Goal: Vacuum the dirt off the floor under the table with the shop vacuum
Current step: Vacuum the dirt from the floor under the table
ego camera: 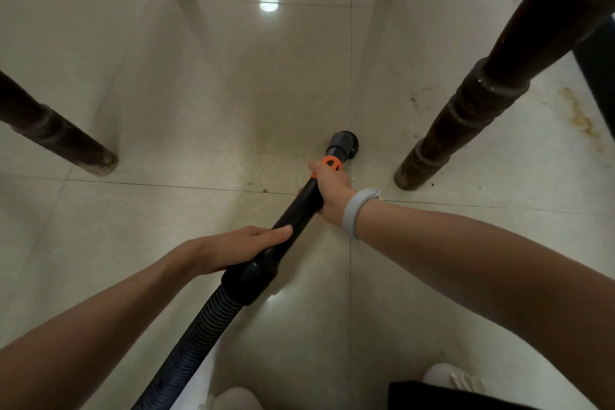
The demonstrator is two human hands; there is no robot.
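both hands [332, 191] gripping vacuum wand [299, 206]

Dim indoor light, lamp glare [268, 3] on glossy floor [199, 93], wide-angle bending at edges

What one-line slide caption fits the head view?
Both hands, left hand and right hand, grip the black vacuum wand, nozzle on the tiled floor near dirt specks beside a table leg.
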